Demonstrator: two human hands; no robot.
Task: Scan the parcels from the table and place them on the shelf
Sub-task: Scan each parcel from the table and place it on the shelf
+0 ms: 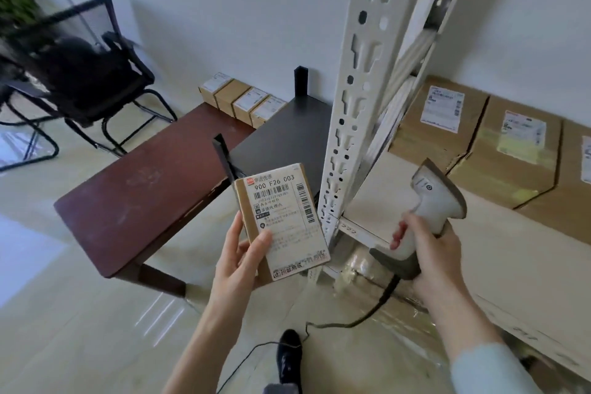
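Small parcel held up for scanning beside the shelf post.
Left hand [238, 261] pinches the light, stiff parcel [281, 221] by its lower left edge; right hand [431, 257] grips the scanner [430, 201]; 4 more wait at the table's [144, 189] far corner.

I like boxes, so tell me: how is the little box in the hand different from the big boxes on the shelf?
The small parcel is held up in the left hand, while the big boxes rest on the shelf. The small parcel is slim and fits one hand; the big boxes look far bulkier. The parcel's label covers almost its whole face; the big boxes' labels cover only part. All are brown cardboard with white labels.
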